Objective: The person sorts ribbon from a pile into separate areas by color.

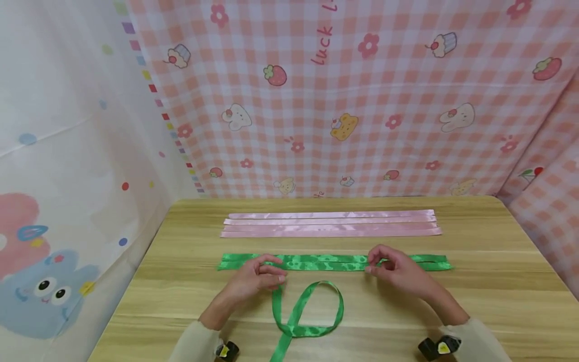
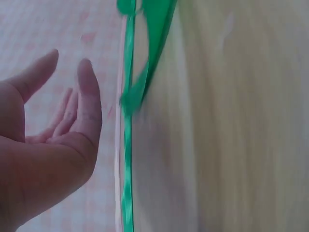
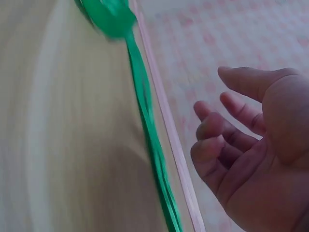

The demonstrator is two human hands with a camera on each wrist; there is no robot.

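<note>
Green satin ribbon strips (image 1: 323, 262) lie side by side across the table. Below them a loose green ribbon (image 1: 315, 331) curls into a loop, its upper end beside my left fingers. My left hand (image 1: 260, 275) hovers at the left part of the strips, thumb and fingers apart, as the left wrist view shows. Over the strips' right part is my right hand (image 1: 398, 269); in the right wrist view its fingers are loosely bent, with nothing between them and the thumb. My hands cover parts of the green strips in the head view.
Several pink satin ribbon strips (image 1: 330, 230) lie in parallel farther back on the wooden table (image 1: 493, 281). A pink checked cloth (image 1: 316, 100) hangs behind the table, and a white printed cloth (image 1: 90, 176) hangs at the left. Both wrists wear small black cameras.
</note>
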